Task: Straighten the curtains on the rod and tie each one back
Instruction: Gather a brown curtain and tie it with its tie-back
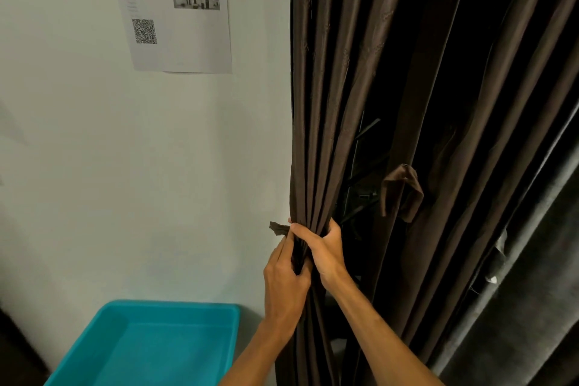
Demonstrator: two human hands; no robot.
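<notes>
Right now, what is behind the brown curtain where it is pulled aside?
Between the gathered brown curtain and the next panel, dark slanted bars show in a black gap. What they belong to is hidden. Both hands, left and right, bunch the curtain.

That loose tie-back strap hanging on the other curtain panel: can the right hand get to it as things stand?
Probably yes, but not right away. The tie-back strap hangs in the open with nothing in front of it, while the right hand is clamped around the gathered curtain and must let go first.

Both forearms reach up, left hand (283, 279) and right hand (322, 247) closed side by side, touching.
</notes>
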